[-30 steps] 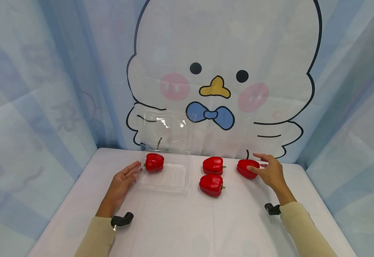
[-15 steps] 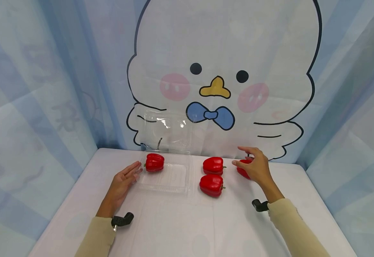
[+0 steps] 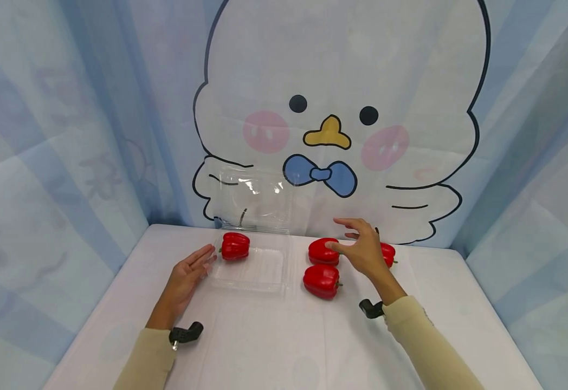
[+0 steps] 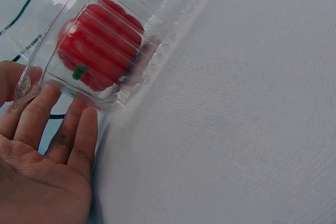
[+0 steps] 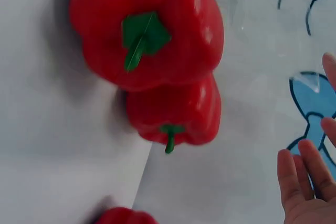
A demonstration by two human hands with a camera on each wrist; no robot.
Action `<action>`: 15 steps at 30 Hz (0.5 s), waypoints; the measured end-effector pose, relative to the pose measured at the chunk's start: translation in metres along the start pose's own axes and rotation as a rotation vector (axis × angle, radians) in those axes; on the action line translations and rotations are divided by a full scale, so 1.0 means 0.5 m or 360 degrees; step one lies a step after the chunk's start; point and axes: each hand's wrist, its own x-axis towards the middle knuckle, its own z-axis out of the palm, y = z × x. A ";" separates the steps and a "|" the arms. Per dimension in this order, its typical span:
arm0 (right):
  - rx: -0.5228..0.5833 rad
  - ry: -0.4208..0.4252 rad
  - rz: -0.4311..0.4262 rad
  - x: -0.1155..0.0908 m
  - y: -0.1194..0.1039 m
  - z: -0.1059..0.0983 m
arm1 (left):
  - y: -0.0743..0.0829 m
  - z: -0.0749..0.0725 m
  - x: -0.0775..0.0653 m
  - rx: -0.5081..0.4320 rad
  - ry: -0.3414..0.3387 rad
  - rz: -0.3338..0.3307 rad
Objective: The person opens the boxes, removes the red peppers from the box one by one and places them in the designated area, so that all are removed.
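Note:
A red bell pepper [image 3: 236,246] lies in the left part of a clear plastic clamshell box [image 3: 259,281], its green stem [image 4: 80,72] facing my left hand [image 3: 185,279]. That hand's straight fingers [image 4: 37,116] touch the box's left end. My right hand [image 3: 366,253], fingers spread and relaxed, reaches over the rear pepper [image 3: 320,252] of a pair, its thumb overlapping it in the head view. In front of that one lies another pepper [image 3: 321,281]. A further pepper [image 3: 388,253] is partly hidden behind my right hand.
The box's clear lid [image 3: 257,197] stands raised against the back curtain [image 3: 420,162], which carries a cartoon chick. A white cloth covers the table [image 3: 274,346]. Blue-and-white curtains [image 3: 59,189] close in both sides.
My right hand has moved left from the far-right pepper to above the rear pepper of the pair. The peppers, the box and my left hand have stayed in place.

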 end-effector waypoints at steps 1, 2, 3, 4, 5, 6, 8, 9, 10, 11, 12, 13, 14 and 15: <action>0.0017 -0.0011 -0.0008 0.000 -0.004 0.006 | 0.001 0.000 0.000 0.0003 -0.0002 -0.0002; 0.0031 -0.0021 -0.0018 0.000 -0.008 0.012 | 0.001 0.000 -0.001 0.0003 -0.0001 -0.0003; 0.0042 -0.0031 -0.0022 0.000 -0.012 0.019 | 0.002 0.000 -0.001 0.0005 -0.0002 -0.0005; 0.0054 -0.0039 -0.0025 0.000 -0.017 0.026 | 0.003 0.000 -0.002 0.0010 -0.0002 -0.0006; 0.0067 -0.0048 -0.0024 0.000 -0.021 0.033 | 0.003 0.000 -0.003 0.0013 -0.0004 -0.0007; 0.0072 -0.0055 -0.0022 0.001 -0.026 0.039 | 0.004 0.000 -0.003 0.0018 -0.0005 -0.0006; 0.0080 -0.0069 -0.0023 0.001 -0.035 0.053 | 0.005 0.000 -0.004 0.0020 -0.0003 -0.0008; 0.0082 -0.0074 -0.0024 0.001 -0.041 0.059 | 0.005 0.000 -0.004 0.0025 -0.0005 -0.0009; 0.0085 -0.0081 -0.0025 0.001 -0.046 0.065 | 0.006 0.001 -0.004 0.0026 -0.0004 -0.0012; 0.0090 -0.0087 -0.0026 0.001 -0.052 0.071 | 0.006 0.001 -0.005 0.0028 -0.0003 -0.0013; 0.0092 -0.0097 -0.0031 0.002 -0.056 0.077 | 0.006 0.001 -0.004 0.0027 -0.0002 -0.0016; 0.0099 -0.0107 -0.0037 0.002 -0.060 0.083 | 0.007 0.002 -0.004 0.0026 0.0000 -0.0021; 0.0106 -0.0115 -0.0043 0.003 -0.065 0.089 | 0.007 0.002 -0.004 0.0026 0.0000 -0.0023; 0.0112 -0.0122 -0.0047 0.003 -0.068 0.096 | 0.007 0.003 -0.004 0.0025 0.0000 -0.0025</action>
